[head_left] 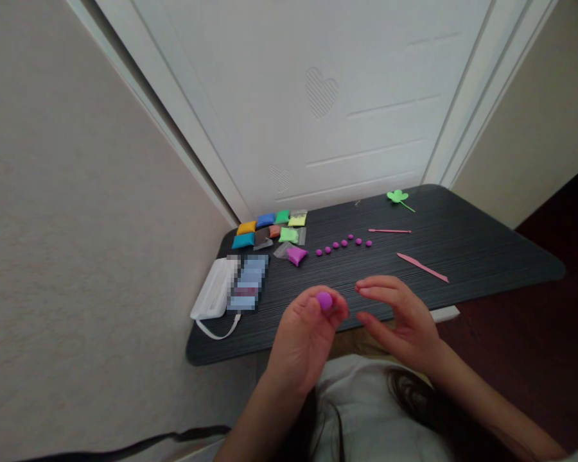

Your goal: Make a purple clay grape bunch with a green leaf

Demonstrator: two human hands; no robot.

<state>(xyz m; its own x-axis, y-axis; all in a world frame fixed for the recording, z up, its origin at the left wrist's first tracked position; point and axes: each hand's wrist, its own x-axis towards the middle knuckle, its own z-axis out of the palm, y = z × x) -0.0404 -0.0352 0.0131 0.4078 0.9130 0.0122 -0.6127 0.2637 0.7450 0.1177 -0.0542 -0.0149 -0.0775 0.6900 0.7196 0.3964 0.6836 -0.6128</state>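
ball [324, 300] rests in left hand [306, 330], right hand [405, 321] spread nearby.

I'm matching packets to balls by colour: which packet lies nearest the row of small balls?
The purple packet, just left of the row of balls. It alone shares their colour; the other packets lie farther from the row.

Small purple ball [324, 300], round, smooth, held in the left hand [307, 335]
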